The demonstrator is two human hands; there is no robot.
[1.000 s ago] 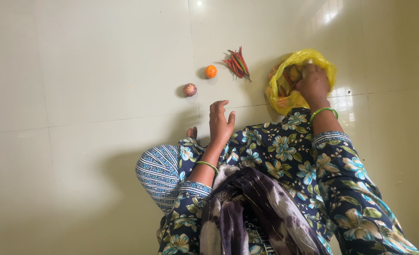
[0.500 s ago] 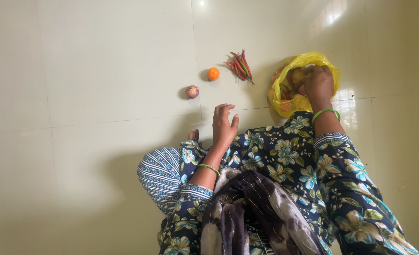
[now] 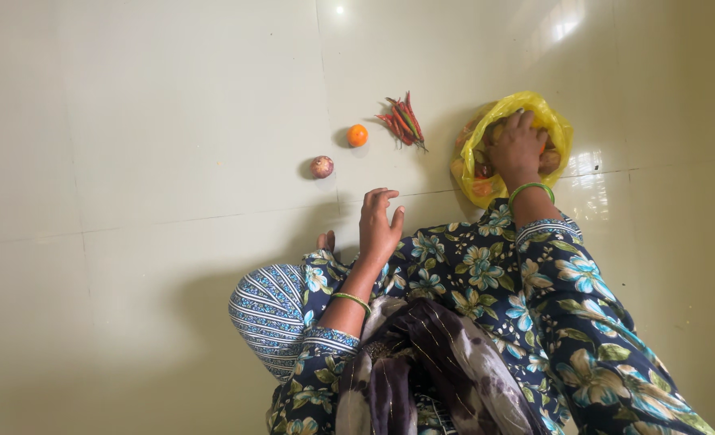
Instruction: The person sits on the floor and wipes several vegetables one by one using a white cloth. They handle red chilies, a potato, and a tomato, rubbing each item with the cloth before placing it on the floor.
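I sit on a pale tiled floor. My right hand point(image 3: 517, 147) reaches into a yellow plastic bag point(image 3: 555, 125) of vegetables; what its fingers hold inside is hidden. My left hand point(image 3: 378, 224) rests on my knee with fingers spread, holding nothing. On the floor beyond it lie a small purple onion point(image 3: 321, 167), an orange tomato point(image 3: 357, 135) and a bunch of red and green chillies point(image 3: 403, 123). Green bangles circle both wrists.
My floral-clothed legs point(image 3: 486, 282) and a dark scarf point(image 3: 438, 370) fill the lower middle. A striped cloth point(image 3: 270, 310) covers my left knee. Tile joints cross the floor point(image 3: 132, 161) around me.
My right hand stays in the yellow bag, shifting slightly. My left hand has barely moved on the knee.
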